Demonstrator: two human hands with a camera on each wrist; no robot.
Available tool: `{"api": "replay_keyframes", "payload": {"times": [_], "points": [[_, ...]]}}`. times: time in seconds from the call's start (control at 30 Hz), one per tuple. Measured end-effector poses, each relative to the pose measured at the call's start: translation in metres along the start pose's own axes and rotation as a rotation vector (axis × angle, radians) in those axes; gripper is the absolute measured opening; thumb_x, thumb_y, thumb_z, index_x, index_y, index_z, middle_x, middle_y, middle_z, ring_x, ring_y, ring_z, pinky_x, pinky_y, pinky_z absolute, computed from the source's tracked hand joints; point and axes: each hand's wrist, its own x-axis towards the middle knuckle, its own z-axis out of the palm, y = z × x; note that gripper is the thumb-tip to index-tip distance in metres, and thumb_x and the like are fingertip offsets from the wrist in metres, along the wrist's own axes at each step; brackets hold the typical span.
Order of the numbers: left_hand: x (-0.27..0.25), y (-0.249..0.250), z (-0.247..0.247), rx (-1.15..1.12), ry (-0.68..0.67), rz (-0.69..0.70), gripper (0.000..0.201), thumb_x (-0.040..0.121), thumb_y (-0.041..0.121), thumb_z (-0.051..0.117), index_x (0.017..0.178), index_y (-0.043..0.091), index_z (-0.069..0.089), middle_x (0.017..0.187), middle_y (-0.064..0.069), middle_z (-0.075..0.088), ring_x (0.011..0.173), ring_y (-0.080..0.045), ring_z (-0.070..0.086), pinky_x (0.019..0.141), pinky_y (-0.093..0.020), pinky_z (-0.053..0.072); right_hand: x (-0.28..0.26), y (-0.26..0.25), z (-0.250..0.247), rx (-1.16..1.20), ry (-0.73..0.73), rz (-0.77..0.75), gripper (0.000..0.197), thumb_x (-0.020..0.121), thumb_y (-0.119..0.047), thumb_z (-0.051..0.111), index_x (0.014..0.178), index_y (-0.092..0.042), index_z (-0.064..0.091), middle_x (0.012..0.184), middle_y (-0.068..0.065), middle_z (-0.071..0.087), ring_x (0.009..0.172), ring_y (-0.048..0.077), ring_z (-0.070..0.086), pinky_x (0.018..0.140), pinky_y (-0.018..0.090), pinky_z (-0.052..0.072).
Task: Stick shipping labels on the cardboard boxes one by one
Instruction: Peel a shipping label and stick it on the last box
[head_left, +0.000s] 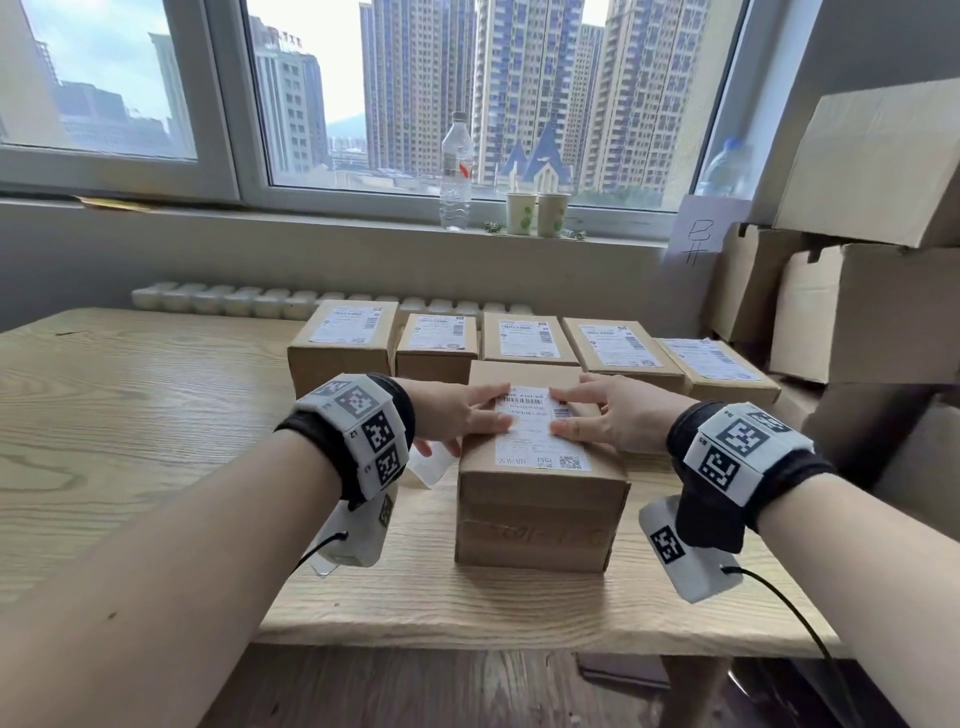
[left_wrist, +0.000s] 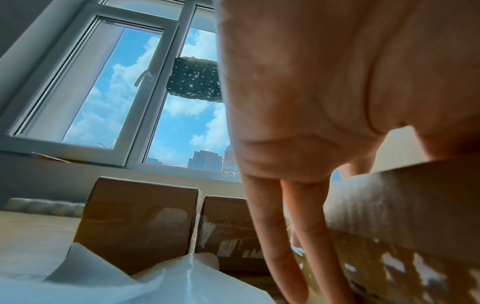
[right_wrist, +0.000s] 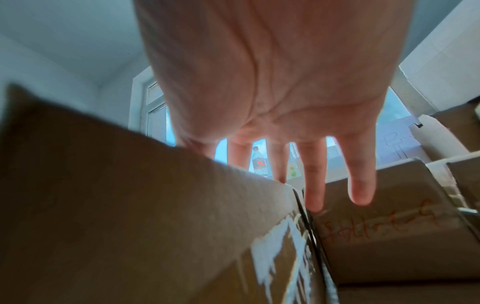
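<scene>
Head view, centre of the frame: a cardboard box (head_left: 540, 499) stands on the wooden surface (head_left: 130, 415), with a white shipping label (head_left: 537, 441) lying on its top face; the left hand (head_left: 457, 413) and the right hand (head_left: 618, 413) meet over the label from either side, fingers straight and flat upon it, grasping nothing; the label looks fully laid down, so the step in hand appears to be smoothing it on.

Behind it, across the middle of the frame, a row of five boxes (head_left: 524, 340) runs left to right, each already bearing a label on top; these count as finished.

Just left of the front box, under the left hand, a pale sheet of backing paper (head_left: 434, 467) lies on the surface; the left wrist view shows the same glossy paper (left_wrist: 130, 283) in its lower left.

At the right edge of the frame larger cartons (head_left: 857, 306) are stacked; no label shows on the faces in view, and whether they belong to the task cannot be told.

Judged progress: five boxes done, a sixth nearly done; no unlabelled small box is in view.
</scene>
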Motion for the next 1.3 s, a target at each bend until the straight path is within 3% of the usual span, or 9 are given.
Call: {"api": "replay_keyframes", "payload": {"times": [0.17, 0.23, 0.43, 0.53, 0.67, 0.83, 1.03, 1.13, 1.3], "points": [[0.001, 0.004, 0.001, 0.002, 0.026, -0.007, 0.054, 0.099, 0.042, 0.03, 0.149, 0.036, 0.01, 0.137, -0.008, 0.05, 0.111, -0.026, 0.06, 0.088, -0.039, 0.05, -0.014, -0.017, 0.008, -0.09, -0.115, -0.053, 0.106, 0.068, -0.072, 0.058, 0.151, -0.023, 0.014, 0.156, -0.005, 0.013, 0.141, 0.017, 0.022, 0.112, 0.027, 0.018], [0.001, 0.005, 0.001, 0.004, 0.028, -0.005, 0.053, 0.1, 0.041, 0.029, 0.149, 0.036, 0.01, 0.134, -0.008, 0.052, 0.11, -0.026, 0.061, 0.086, -0.038, 0.05, -0.015, -0.019, 0.013, -0.066, -0.103, -0.039, 0.112, 0.065, -0.074, 0.06, 0.151, -0.021, 0.011, 0.156, -0.006, 0.01, 0.14, 0.017, 0.022, 0.112, 0.026, 0.019], [0.002, 0.004, 0.001, -0.002, 0.021, -0.012, 0.054, 0.099, 0.043, 0.03, 0.149, 0.037, 0.01, 0.134, -0.009, 0.052, 0.109, -0.026, 0.061, 0.085, -0.037, 0.05, -0.013, -0.018, 0.01, -0.013, -0.063, -0.05, 0.093, 0.073, -0.067, 0.058, 0.148, -0.022, 0.026, 0.152, -0.002, 0.023, 0.138, 0.017, 0.027, 0.109, 0.026, 0.022], [0.002, 0.004, -0.001, -0.015, 0.006, -0.021, 0.057, 0.098, 0.045, 0.033, 0.149, 0.038, 0.009, 0.137, -0.007, 0.05, 0.11, -0.025, 0.06, 0.09, -0.04, 0.05, -0.009, -0.016, 0.009, 0.033, -0.028, -0.016, 0.085, 0.076, -0.063, 0.059, 0.148, -0.028, 0.029, 0.156, 0.0, 0.019, 0.143, 0.018, 0.021, 0.112, 0.03, 0.018], [0.002, 0.002, -0.002, -0.041, -0.048, -0.033, 0.077, 0.088, 0.052, 0.049, 0.148, 0.041, 0.003, 0.147, -0.005, 0.04, 0.113, -0.025, 0.058, 0.09, -0.041, 0.049, 0.003, -0.015, 0.005, -0.049, -0.004, 0.045, 0.08, 0.081, -0.065, 0.05, 0.148, -0.029, 0.027, 0.159, 0.004, 0.013, 0.145, 0.021, 0.017, 0.115, 0.034, 0.016], [0.003, -0.003, -0.003, -0.043, -0.096, -0.03, 0.097, 0.078, 0.053, 0.062, 0.147, 0.043, -0.006, 0.15, -0.006, 0.031, 0.111, -0.023, 0.056, 0.096, -0.043, 0.048, 0.007, -0.013, 0.003, -0.105, 0.0, 0.076, 0.072, 0.087, -0.063, 0.043, 0.148, -0.031, 0.026, 0.159, 0.005, 0.013, 0.143, 0.025, 0.023, 0.113, 0.034, 0.021], [0.003, -0.004, -0.003, -0.051, -0.122, -0.045, 0.107, 0.073, 0.054, 0.066, 0.144, 0.045, -0.013, 0.151, -0.004, 0.03, 0.117, -0.024, 0.056, 0.095, -0.043, 0.048, 0.001, -0.01, 0.004, -0.13, -0.021, 0.068, 0.071, 0.088, -0.063, 0.038, 0.149, -0.032, 0.021, 0.158, 0.003, 0.018, 0.141, 0.025, 0.026, 0.112, 0.034, 0.022], [0.003, -0.004, -0.003, -0.042, -0.12, -0.047, 0.106, 0.073, 0.055, 0.066, 0.144, 0.045, -0.013, 0.149, -0.004, 0.033, 0.111, -0.023, 0.059, 0.095, -0.042, 0.049, -0.006, -0.004, 0.0, -0.061, -0.066, 0.056, 0.07, 0.087, -0.062, 0.043, 0.148, -0.037, 0.022, 0.155, 0.0, 0.026, 0.138, 0.022, 0.032, 0.109, 0.032, 0.026], [0.004, 0.001, -0.005, -0.018, -0.117, -0.056, 0.103, 0.076, 0.057, 0.062, 0.145, 0.042, -0.013, 0.15, -0.006, 0.033, 0.103, -0.021, 0.06, 0.096, -0.042, 0.049, -0.011, 0.002, -0.003, 0.021, -0.147, 0.043, 0.082, 0.078, -0.066, 0.053, 0.147, -0.042, 0.018, 0.156, 0.0, 0.024, 0.139, 0.022, 0.029, 0.111, 0.034, 0.024]]}}
